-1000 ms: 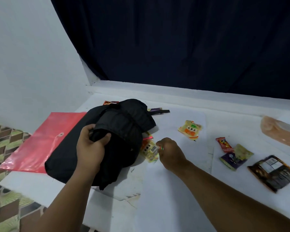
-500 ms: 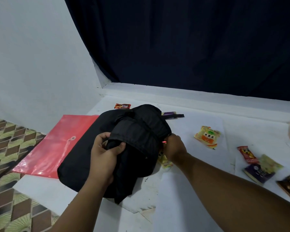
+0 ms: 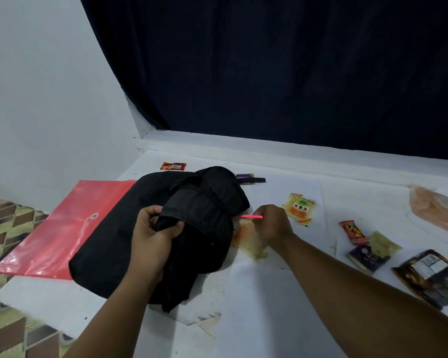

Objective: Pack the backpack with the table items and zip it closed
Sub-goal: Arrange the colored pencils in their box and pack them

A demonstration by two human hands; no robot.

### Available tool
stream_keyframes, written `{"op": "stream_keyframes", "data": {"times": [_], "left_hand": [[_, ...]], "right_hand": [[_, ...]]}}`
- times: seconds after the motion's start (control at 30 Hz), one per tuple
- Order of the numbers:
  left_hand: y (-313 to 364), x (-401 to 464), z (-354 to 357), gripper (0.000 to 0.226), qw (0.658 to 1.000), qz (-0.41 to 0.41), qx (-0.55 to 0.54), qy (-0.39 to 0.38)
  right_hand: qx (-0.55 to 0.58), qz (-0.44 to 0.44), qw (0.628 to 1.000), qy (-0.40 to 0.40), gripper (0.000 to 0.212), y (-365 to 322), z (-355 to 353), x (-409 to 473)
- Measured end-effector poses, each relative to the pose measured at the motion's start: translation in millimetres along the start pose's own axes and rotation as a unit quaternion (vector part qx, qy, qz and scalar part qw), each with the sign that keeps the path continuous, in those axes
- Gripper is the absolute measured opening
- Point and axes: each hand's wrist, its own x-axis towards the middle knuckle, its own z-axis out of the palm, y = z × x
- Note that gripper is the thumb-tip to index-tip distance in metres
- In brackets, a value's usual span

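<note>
My left hand (image 3: 154, 236) gripping a fold of the black fabric backpack (image 3: 145, 228), my right hand (image 3: 270, 222) just right of it pinching a thin pink zipper pull (image 3: 251, 216), yellow snack packet (image 3: 299, 208) on the white table (image 3: 269, 306) further right

The white paper-covered desk (image 3: 282, 306) carried a black fabric backpack (image 3: 109, 241) beside a red plastic document envelope (image 3: 62, 228). Small snack packets lay scattered: a yellow-orange sachet (image 3: 299, 208), a red candy wrapper (image 3: 352, 231) and a dark brown foil pouch (image 3: 429, 276).

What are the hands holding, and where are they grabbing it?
The left hand grips a bunched fold of fabric on the black backpack. The right hand pinches the end of a thin pink strip beside the backpack.
</note>
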Motion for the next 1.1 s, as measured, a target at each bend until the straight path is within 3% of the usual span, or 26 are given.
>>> {"op": "stream_keyframes", "data": {"times": [0.13,0.3,0.4,0.47,0.5,0.77,0.87,0.97,1.1], "left_hand": [[-9,-12,15,0.036,0.993,0.048,0.095,-0.054],[-28,-45,60,0.040,0.959,0.127,0.222,-0.120],[-53,-70,96,0.042,0.902,0.157,0.358,-0.181],[-64,-96,121,0.047,0.845,0.134,0.483,-0.185],[-69,-110,132,0.049,0.835,0.124,0.504,-0.181],[-111,-220,191,0.049,0.871,0.224,0.421,-0.117],[-128,-242,205,0.044,0.835,0.313,0.400,-0.213],[-142,-264,216,0.052,0.795,0.252,0.454,-0.313],[-155,-286,214,0.049,0.782,0.277,0.471,-0.301]], "right_hand": [[0.017,-0.020,0.999,0.032,0.013,30,-28,-19],[0.017,-0.012,0.997,0.079,0.011,81,-68,-62],[0.010,-0.021,0.995,0.097,0.011,117,-101,-96],[0.001,-0.024,0.993,0.113,0.011,140,-124,-121],[-0.004,-0.029,0.993,0.117,0.011,152,-136,-133],[0.038,-0.031,0.997,0.067,0.016,226,-194,-222],[0.055,-0.029,0.997,0.045,0.018,242,-203,-248],[0.066,-0.049,0.995,0.051,0.022,257,-205,-266],[0.084,-0.069,0.993,0.037,0.023,267,-204,-282]]}}
